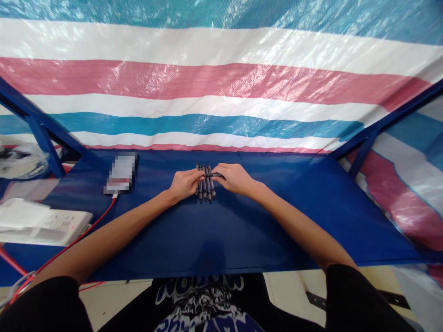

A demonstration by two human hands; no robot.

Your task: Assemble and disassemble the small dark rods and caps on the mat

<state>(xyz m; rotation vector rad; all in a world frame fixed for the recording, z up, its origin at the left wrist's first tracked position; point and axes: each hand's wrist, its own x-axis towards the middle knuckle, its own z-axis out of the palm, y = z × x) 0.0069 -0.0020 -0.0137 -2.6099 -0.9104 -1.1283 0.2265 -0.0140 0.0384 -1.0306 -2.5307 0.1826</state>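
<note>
Several slim dark pens (206, 189) lie side by side on the blue tabletop, pointing away from me. Across them, crosswise, runs one more dark pen (217, 174). Its left end is pinched in the fingers of my left hand (187, 183), and my right hand (233, 178) grips its right end. My fingertips cover parts of that pen and of the row beneath. Whether the crosswise pen touches the others I cannot tell.
A phone (121, 171), blurred out, lies left of my hands with a red cable (100, 219) plugged in. Nearer the left edge sits a white power strip (58, 226). Blue metal braces (363, 154) and a striped plastic sheet (221, 83) bound the blue table (277, 244).
</note>
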